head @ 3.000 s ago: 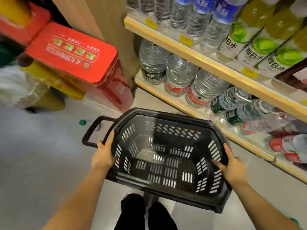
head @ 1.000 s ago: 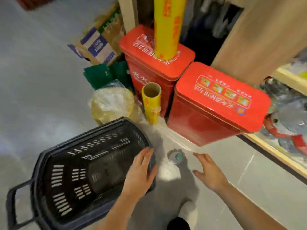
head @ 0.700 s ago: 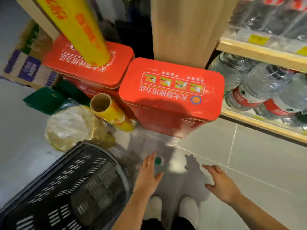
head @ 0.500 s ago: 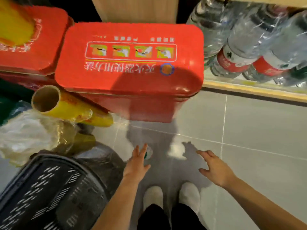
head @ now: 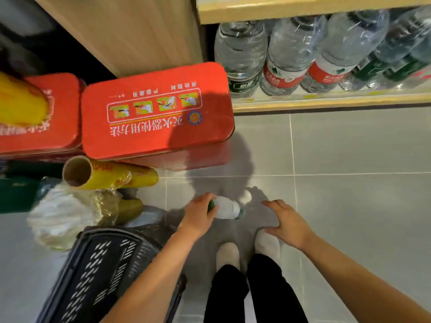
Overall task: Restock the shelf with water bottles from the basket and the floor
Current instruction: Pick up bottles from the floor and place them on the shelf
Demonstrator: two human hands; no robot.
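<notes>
The grey tiled floor point(head: 349, 206) spreads under both hands. The shelf point(head: 326, 102) runs beyond the right hand, up and away from it, with large water bottles point(head: 289, 54) standing in a row on its lowest board. A red box point(head: 156, 110) stands beyond the left hand, and a second red box point(head: 39, 113) lies further out to that hand's outer side. The black basket point(head: 102, 271) sits on the floor just beside and below the left forearm, nearer the person than the hand. A yellow roll point(head: 109, 176) lies beyond the basket, with a crumpled plastic bag point(head: 63, 217) next to it. White shoes point(head: 227, 254) stand between the two forearms. The right hand point(head: 289, 223) is open, fingers spread, palm down above the floor, apart from the bottle. The left hand point(head: 198, 216) is closed around the green-capped end of a small bottle point(head: 225, 207), which lies tilted low over the floor between the two hands; whether it touches the tiles cannot be told.
</notes>
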